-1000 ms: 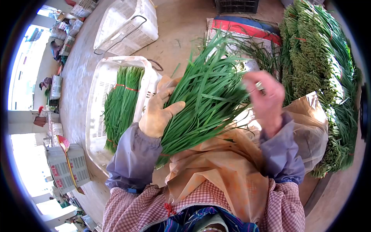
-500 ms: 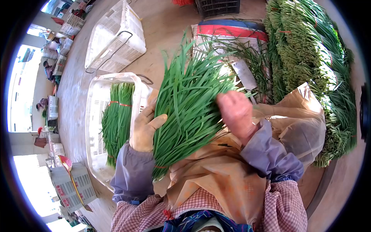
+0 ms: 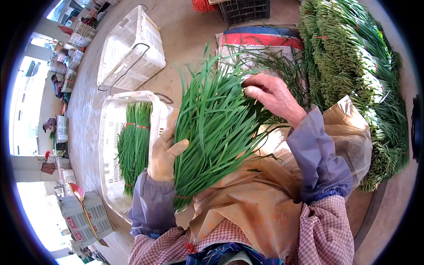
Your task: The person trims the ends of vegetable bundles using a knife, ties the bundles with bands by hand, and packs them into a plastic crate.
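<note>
A large bunch of long green garlic chives [image 3: 216, 119] lies across my lap, over a tan apron [image 3: 247, 194]. A red band shows near its lower end. My left hand [image 3: 165, 152], in a tan glove, is closed round the bunch's left side, thumb on top and the other fingers partly hidden. At the upper right edge of the bunch is my bare right hand [image 3: 274, 95], its thumb and fingers pinched together at the leaves. Just left of my gloved hand, a white plastic crate [image 3: 104, 145] holds tied chive bundles [image 3: 134, 145].
Another white crate [image 3: 145, 66] with a wire handle stands farther off. Stacked chives [image 3: 340, 66] line the right side. Loose leaves lie on a striped sack [image 3: 260, 39]; behind it is a black crate [image 3: 245, 11]. People and more crates are along the far left.
My right hand has moved up and away along the bunch, its forearm stretching out farther. The pale flat blade seen on the sack is now hidden. My left hand keeps its hold.
</note>
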`<state>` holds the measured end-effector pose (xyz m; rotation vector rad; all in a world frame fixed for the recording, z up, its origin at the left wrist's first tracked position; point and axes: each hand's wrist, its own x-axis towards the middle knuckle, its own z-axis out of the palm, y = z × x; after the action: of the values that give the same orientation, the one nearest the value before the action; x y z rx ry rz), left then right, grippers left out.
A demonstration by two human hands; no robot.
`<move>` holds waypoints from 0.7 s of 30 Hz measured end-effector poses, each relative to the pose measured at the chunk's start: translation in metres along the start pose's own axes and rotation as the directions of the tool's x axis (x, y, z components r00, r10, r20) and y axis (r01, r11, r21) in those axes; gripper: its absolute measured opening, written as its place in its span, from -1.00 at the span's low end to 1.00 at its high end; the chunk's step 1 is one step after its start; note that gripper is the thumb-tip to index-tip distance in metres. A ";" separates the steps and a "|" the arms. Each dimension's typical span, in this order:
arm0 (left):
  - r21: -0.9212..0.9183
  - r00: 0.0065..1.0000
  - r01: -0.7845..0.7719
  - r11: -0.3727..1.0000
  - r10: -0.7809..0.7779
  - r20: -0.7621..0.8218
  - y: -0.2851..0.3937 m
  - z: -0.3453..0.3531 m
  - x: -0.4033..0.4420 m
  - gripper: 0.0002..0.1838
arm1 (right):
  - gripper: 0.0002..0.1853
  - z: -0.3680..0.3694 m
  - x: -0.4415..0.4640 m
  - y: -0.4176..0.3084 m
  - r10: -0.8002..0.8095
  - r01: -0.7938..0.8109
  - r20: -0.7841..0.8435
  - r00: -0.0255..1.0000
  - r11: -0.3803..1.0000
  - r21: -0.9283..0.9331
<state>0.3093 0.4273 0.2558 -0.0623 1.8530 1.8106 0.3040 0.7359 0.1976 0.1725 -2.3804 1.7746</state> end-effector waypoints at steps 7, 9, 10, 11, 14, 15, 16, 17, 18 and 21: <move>0.008 1.000 -0.006 1.000 0.006 -0.007 0.001 0.001 0.002 -0.39 | -0.87 0.024 0.006 0.017 -0.394 0.359 0.018 0.919 0.817 -0.451; -0.019 1.000 -0.016 1.000 0.017 0.012 0.002 0.002 0.005 -0.41 | -0.89 0.030 -0.001 0.018 -0.444 0.340 -0.016 0.896 0.709 -0.618; 0.006 1.000 -0.015 1.000 0.015 0.000 0.001 0.003 0.006 -0.41 | -0.90 0.030 -0.002 0.024 -0.423 0.278 -0.069 0.903 0.700 -0.657; 0.031 1.000 -0.012 0.999 0.012 -0.013 0.000 0.003 0.008 -0.42 | -0.91 0.026 -0.003 0.032 -0.402 0.214 -0.121 0.907 0.690 -0.692; 0.127 0.999 -0.037 0.991 0.039 -0.009 -0.004 0.000 0.009 -0.34 | -0.91 -0.008 -0.006 0.085 -0.286 -0.004 -0.292 0.912 0.709 -0.705; 0.134 0.999 -0.031 0.991 0.034 -0.019 -0.003 -0.002 0.008 -0.34 | -0.91 -0.026 -0.010 0.102 -0.262 -0.069 -0.336 0.905 0.688 -0.722; 0.140 0.999 -0.027 0.990 0.031 -0.030 -0.002 -0.003 0.008 -0.35 | -0.91 -0.040 -0.014 0.100 -0.295 -0.109 -0.343 0.892 0.595 -0.796; 0.125 0.999 -0.037 0.991 0.039 -0.013 -0.003 -0.004 0.008 -0.33 | -0.89 -0.047 -0.019 0.097 -0.239 -0.208 -0.402 0.884 0.570 -0.795; 0.116 0.998 -0.060 0.991 0.058 0.020 -0.004 -0.004 0.009 -0.31 | -0.86 -0.053 -0.024 0.082 -0.185 -0.303 -0.460 0.868 0.537 -0.787; 0.039 0.990 -0.097 0.994 0.092 0.107 -0.008 -0.006 0.012 -0.24 | -0.98 -0.039 -0.034 0.011 -0.375 -0.081 -0.562 0.737 0.777 -0.624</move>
<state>0.3001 0.4255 0.2436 0.1374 1.8487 1.7987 0.3374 0.7762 0.1908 -0.2981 -2.1399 0.6893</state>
